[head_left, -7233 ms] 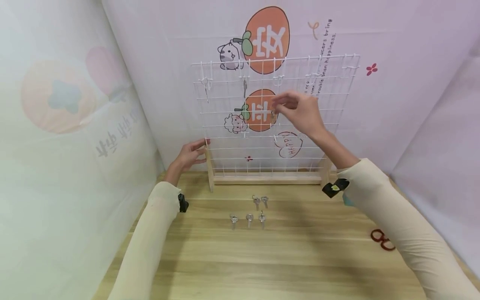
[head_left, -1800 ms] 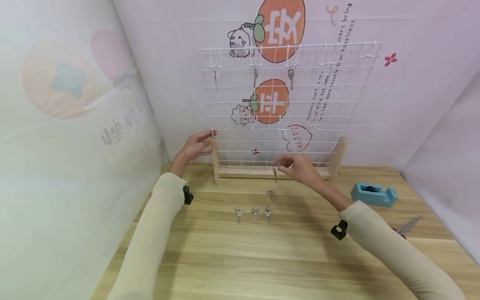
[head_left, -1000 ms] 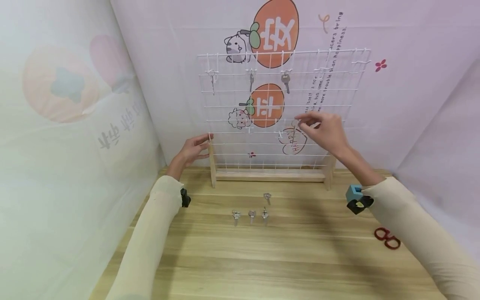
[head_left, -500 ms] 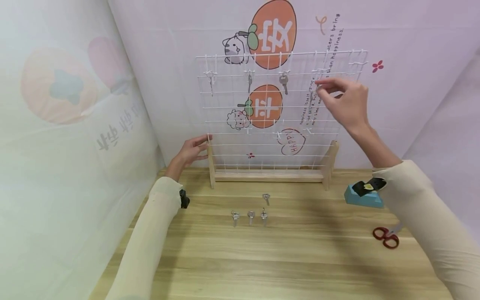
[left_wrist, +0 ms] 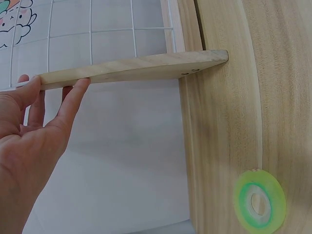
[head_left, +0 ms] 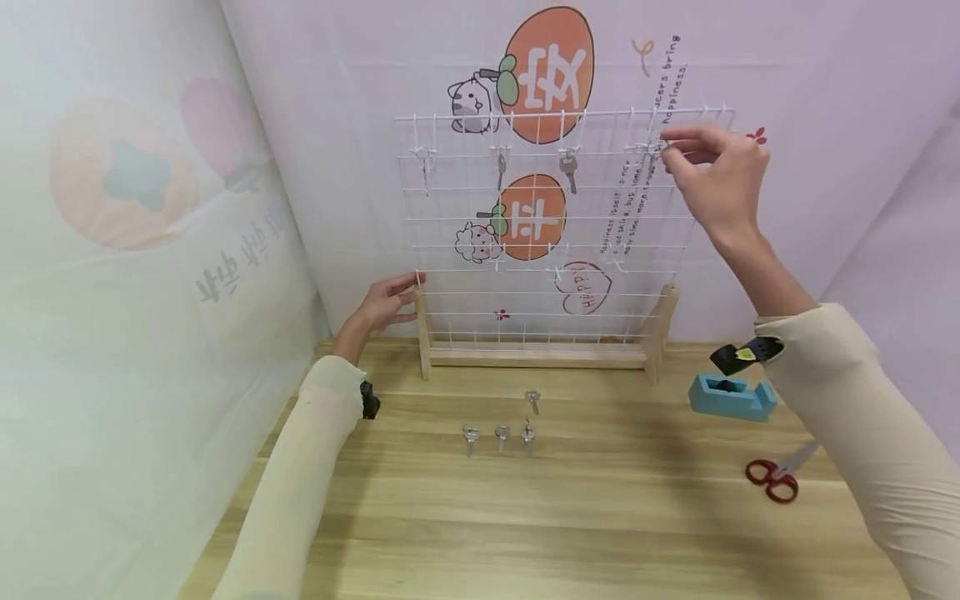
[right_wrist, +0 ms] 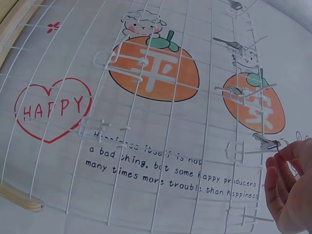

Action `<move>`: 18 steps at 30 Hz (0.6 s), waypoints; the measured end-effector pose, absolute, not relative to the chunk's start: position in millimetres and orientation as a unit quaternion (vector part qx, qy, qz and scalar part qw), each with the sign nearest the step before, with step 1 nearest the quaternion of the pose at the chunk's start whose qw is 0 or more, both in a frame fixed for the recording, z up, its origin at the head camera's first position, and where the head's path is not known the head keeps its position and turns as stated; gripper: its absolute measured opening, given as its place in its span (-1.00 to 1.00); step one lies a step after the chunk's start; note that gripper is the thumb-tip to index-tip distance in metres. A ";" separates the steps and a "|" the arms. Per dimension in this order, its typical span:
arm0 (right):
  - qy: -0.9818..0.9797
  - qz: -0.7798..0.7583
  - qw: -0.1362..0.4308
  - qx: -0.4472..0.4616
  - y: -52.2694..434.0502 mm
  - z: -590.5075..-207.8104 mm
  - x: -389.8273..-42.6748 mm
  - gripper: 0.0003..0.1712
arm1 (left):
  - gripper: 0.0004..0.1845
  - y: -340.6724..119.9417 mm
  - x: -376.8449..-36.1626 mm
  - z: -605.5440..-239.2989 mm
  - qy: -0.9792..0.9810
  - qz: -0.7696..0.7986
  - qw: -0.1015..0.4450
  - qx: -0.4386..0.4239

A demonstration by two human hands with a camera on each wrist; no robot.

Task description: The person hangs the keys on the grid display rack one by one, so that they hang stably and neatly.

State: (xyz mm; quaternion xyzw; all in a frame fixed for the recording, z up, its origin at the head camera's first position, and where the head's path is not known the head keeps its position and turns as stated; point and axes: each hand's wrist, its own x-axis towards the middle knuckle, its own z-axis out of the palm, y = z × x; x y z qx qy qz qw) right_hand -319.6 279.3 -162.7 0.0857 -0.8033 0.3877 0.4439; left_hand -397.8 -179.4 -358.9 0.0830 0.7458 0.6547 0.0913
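A white wire grid rack [head_left: 480, 242] stands on wooden feet at the back of the table. Three keys hang from hooks in its top row, at the left [head_left: 425, 169], the middle [head_left: 501, 167] and further right [head_left: 570, 171]. My right hand [head_left: 666, 148] is raised to the fourth hook and pinches a small key [right_wrist: 265, 142] that lies on it; the right wrist view shows the fingertips [right_wrist: 287, 152] at the key's end. My left hand [head_left: 405, 292] rests straight fingers [left_wrist: 73, 95] against the rack's left wooden post [left_wrist: 131, 70]. Several more keys [head_left: 501, 435] lie on the table.
A blue tape dispenser [head_left: 731, 396] and red scissors [head_left: 772, 479] lie at the right of the wooden table [head_left: 525, 533]. A green tape roll [left_wrist: 259, 199] sits near the left post. Printed fabric walls close in behind and on both sides.
The right hand lifted a key from the table up to the fourth top hook. A third key hangs where the hand worked earlier. The left hand has stayed on the post.
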 end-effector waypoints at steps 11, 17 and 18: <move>-0.829 0.396 0.390 0.064 285.6 -160.6 -323.2 -0.67 | -0.48 -178.4 -394.7 -356.4 0.743 0.657 0.096 0.085; -0.831 0.397 0.384 0.070 285.9 -161.1 -324.8 -0.67 | -0.47 -177.5 -394.0 -356.8 0.745 0.655 0.094 0.087; -0.831 0.396 0.384 0.070 286.1 -161.4 -324.7 -0.68 | -0.47 -177.4 -394.2 -357.2 0.745 0.654 0.093 0.087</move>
